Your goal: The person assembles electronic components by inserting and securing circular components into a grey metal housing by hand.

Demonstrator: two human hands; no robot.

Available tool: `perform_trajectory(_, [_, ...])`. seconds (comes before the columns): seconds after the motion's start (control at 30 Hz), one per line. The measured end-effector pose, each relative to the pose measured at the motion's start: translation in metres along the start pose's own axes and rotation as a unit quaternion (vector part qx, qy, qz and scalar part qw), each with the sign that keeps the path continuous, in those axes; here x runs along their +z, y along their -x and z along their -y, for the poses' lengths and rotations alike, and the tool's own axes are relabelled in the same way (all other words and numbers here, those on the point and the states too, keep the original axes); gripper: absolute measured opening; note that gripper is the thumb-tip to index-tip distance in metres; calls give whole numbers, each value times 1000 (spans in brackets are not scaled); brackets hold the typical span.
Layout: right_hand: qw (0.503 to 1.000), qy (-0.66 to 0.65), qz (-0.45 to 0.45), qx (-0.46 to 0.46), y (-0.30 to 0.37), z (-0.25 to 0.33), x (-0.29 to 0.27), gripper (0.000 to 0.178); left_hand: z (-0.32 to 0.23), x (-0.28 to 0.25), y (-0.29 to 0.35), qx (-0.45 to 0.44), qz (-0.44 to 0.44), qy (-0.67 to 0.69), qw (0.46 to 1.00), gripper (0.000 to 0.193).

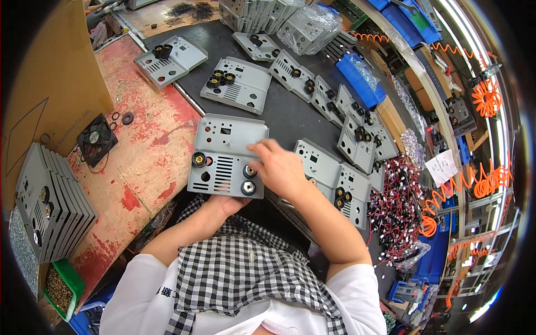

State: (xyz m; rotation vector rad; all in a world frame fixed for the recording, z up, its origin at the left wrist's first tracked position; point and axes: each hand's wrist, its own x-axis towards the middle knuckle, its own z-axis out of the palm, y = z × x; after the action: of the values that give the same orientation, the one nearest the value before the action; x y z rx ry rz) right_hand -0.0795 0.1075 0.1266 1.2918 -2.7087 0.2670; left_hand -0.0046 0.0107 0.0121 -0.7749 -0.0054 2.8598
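In front of me a grey sheet-metal panel (237,135) lies tilted, its bent upper part turned away from me. It has slots and round holes. A black round socket with a brass centre (199,159) sits at its left, and two sockets with silver nuts are at its right, the lower one (248,187) uncovered. My left hand (226,205) holds the panel's near edge from below, its fingers hidden underneath. My right hand (279,169) is curled over the panel's right side, its thumb at the upper socket (249,171).
Several similar panels (251,96) with loose black sockets lie across the dark bench. Stacked panels (53,201) stand at left beside a black fan (96,139) and a cardboard box (50,72). Red-and-black wires (396,206) are heaped at right, near a blue bin (360,81).
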Motion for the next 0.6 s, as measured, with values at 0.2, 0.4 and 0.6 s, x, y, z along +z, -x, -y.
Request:
perform_trajectory(0.2, [980, -118, 146, 68, 5, 13, -40, 25, -3, -2, 0, 9, 33, -49, 998, 22])
perform_trajectory(0.4, [991, -124, 54, -17, 22, 4, -28, 27, 5, 10, 4, 22, 52, -86, 995, 24])
perform_trajectory(0.6, [789, -612, 28, -54, 47, 40, -141, 31, -4, 1, 6, 14, 117, 24, 993, 26])
